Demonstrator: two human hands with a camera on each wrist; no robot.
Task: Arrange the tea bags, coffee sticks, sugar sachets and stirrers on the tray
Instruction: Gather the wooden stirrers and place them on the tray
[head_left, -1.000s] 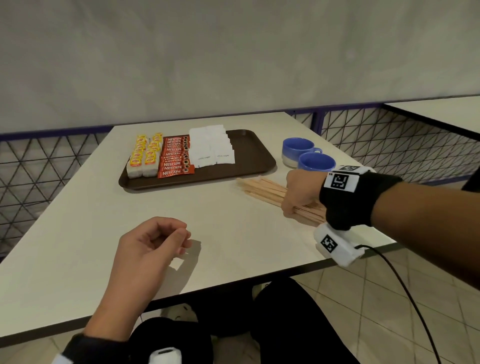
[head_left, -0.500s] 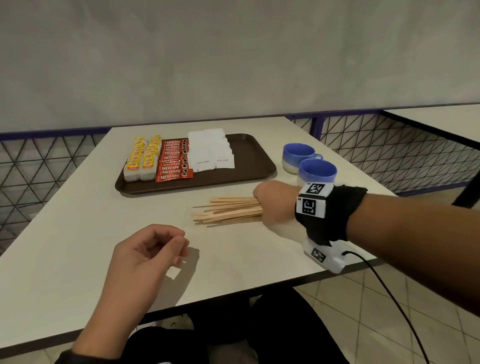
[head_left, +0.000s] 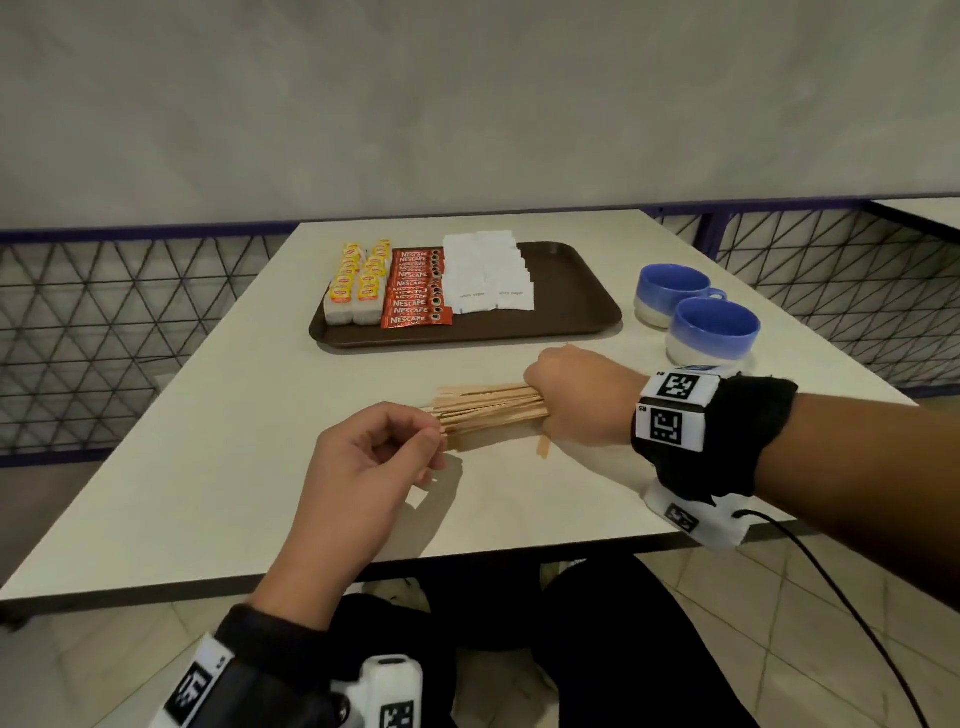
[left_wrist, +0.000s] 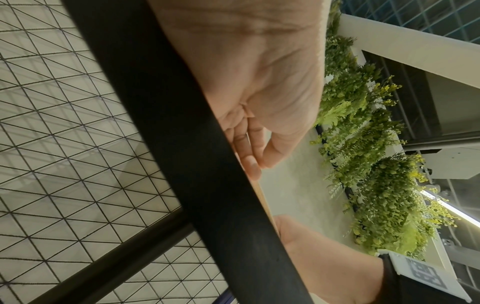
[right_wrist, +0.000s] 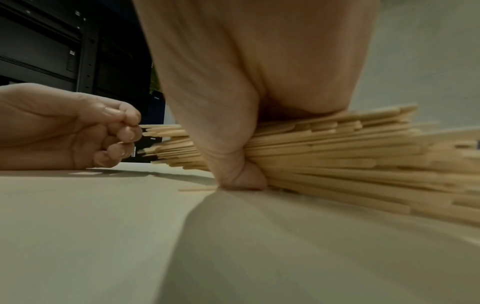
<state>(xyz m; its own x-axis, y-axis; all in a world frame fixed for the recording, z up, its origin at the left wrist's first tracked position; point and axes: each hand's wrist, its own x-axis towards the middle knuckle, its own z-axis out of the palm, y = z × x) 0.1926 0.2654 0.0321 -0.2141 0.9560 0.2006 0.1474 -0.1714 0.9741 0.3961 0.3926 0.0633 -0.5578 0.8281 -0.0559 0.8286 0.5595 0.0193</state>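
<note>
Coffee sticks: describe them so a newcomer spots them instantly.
Find the brown tray on the white table. Three rows fill its left part; the coffee sticks are the middle one, between yellow tea bags and white sugar sachets. Only they are red.

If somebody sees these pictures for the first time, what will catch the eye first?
First, the bundle of wooden stirrers on the table, gripped by the right hand, with the curled left hand at its free ends. Behind it, the brown tray carries neat rows of yellow tea bags, red coffee sticks and white sugar sachets.
</note>
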